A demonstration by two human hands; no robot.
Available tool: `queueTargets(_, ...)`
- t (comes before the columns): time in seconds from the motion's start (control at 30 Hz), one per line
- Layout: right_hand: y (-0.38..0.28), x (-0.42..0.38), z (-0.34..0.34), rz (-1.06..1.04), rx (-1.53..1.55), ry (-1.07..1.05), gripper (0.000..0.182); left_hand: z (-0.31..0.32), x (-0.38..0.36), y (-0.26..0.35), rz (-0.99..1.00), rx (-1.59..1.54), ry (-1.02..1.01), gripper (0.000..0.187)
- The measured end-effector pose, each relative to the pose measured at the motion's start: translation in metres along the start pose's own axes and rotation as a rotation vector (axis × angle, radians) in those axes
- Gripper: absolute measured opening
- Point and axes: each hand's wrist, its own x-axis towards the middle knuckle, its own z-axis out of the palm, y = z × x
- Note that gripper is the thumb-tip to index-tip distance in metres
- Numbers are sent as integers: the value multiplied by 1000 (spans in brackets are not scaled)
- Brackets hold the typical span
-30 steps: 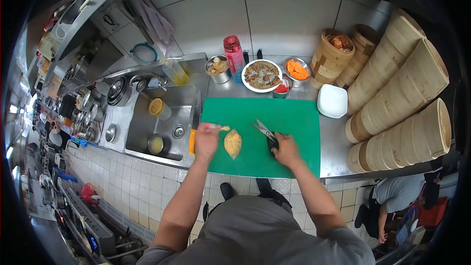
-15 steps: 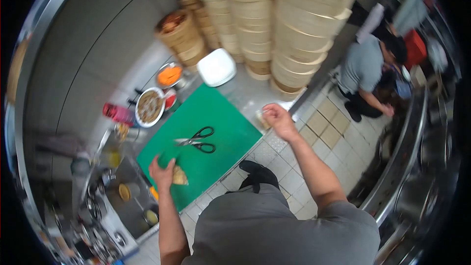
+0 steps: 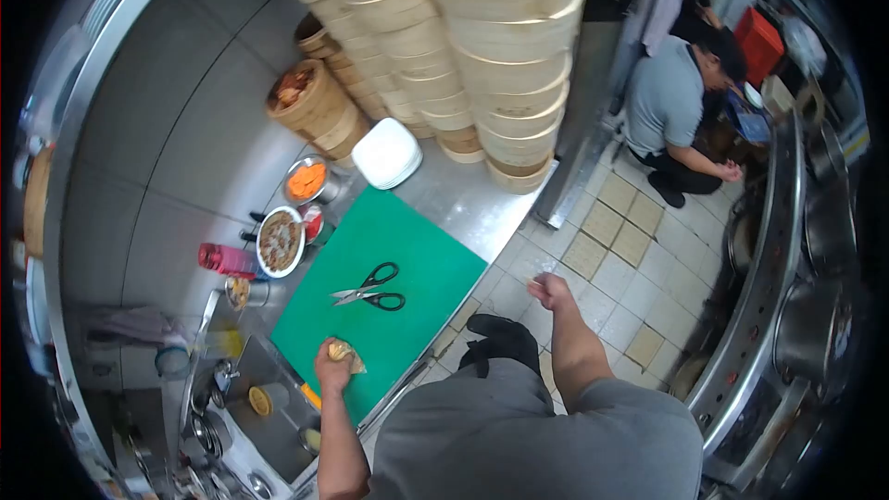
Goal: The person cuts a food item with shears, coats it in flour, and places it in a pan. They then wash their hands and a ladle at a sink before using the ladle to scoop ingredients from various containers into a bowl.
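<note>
The person's left hand point(image 3: 333, 366) is closed around the upper end of a small clear bag point(image 3: 344, 356) of yellowish food, which rests near the sink-side end of a green cutting board point(image 3: 417, 241). The right hand point(image 3: 553, 291) is well apart from it, past the edge of the steel counter point(image 3: 463, 194) and above the tiled floor point(image 3: 593, 301); its fingers are drawn together, though blur makes it impossible to tell whether they pinch a pale scrap. Black-handled scissors point(image 3: 363, 293) lie on the board between the two hands, blades slightly parted. Beside the board's far edge stand a white bowl point(image 3: 302, 243) of brownish food and a metal bowl point(image 3: 330, 189) of orange slices. White plates point(image 3: 386, 153) are stacked near one corner, with tall bamboo steamers point(image 3: 519, 83) behind. A co-worker point(image 3: 662, 111) bends forward farther off, to the right.
</note>
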Motion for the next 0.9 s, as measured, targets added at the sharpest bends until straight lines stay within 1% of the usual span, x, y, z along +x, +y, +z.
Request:
queueTargets(0.03, -23, -37, 42, 65, 29, -140, 41, -1, -2, -4, 22, -7, 7, 56)
queueTargets(0.07, -44, -61, 59, 75, -1, -166, 41, 2, -3, -15, -5, -10, 37, 56)
queueTargets(0.13, -68, -92, 111, -95, -676, -307, 42, 2, -12, -41, -52, -183, 26, 44)
queueTargets(0.17, -63, -51, 114, -618, -1207, -537, 39, -3, -29, -36, -67, -342, 16, 42)
queueTargets(0.2, -77, -80, 125, -850, -1487, -711, 41, -5, -49, -29, -72, -505, 39, 40)
queueTargets(0.23, -74, -72, 131, -920, -1691, -800, 41, -4, -62, -43, -67, -468, 97, 38)
queueTargets(0.27, -66, -64, 126, -788, -1872, -843, 41, 0, -78, -61, -35, -968, 84, 37)
queueTargets(0.3, -58, -53, 121, -559, -2118, -801, 41, -10, -102, -53, -101, -894, 126, 38)
queueTargets(0.33, -51, -50, 123, -245, -2382, -702, 41, -13, -120, -60, -157, -962, 166, 40)
queueTargets(0.37, -47, -59, 127, -71, -2528, -710, 42, -18, -140, -71, -205, -1038, 188, 42)
queueTargets(0.4, -46, -102, 146, -80, -2506, -958, 41, -24, -164, -79, -229, -1071, 326, 42)
queueTargets(0.43, -47, -157, 170, -93, -2454, -1203, 40, -30, -185, -80, -288, -1065, 363, 42)
queueTargets(0.47, -28, -259, 193, -375, -2369, -1277, 39, -37, -210, -84, -325, -1056, 366, 43)
queueTargets(0.5, -9, -361, 216, -671, -2278, -1320, 38, -47, -231, -82, -332, -1081, 424, 43)
queueTargets(0.57, 58, -423, 244, -776, -1769, -1797, 47, -68, -271, -85, -448, -1224, 468, 42)
queueTargets(0.63, 132, -496, 261, -756, -1640, -2100, 66, -70, -298, -103, -432, -1272, 538, 43)
queueTargets(0.7, 208, -563, 253, -517, -1605, -2250, 81, -83, -331, -117, -401, -1348, 631, 45)
queueTargets(0.73, 241, -599, 246, -361, -1657, -2318, 85, -96, -352, -117, -391, -1357, 665, 45)
queueTargets(0.77, 270, -627, 238, -198, -1706, -2376, 90, -113, -373, -111, -432, -1368, 736, 46)
queueTargets(0.8, 306, -636, 232, -207, -1714, -2406, 90, -128, -391, -114, -473, -1376, 809, 46)
queueTargets(0.83, 347, -638, 225, 16, -1781, -2384, 88, -139, -412, -126, -467, -1378, 840, 46)
queueTargets(0.87, 376, -647, 216, 247, -1840, -2339, 86, -146, -439, -139, -495, -1432, 935, 47)
queueTargets(0.9, 394, -664, 207, 259, -1844, -2358, 86, -151, -465, -151, -528, -1482, 1027, 48)
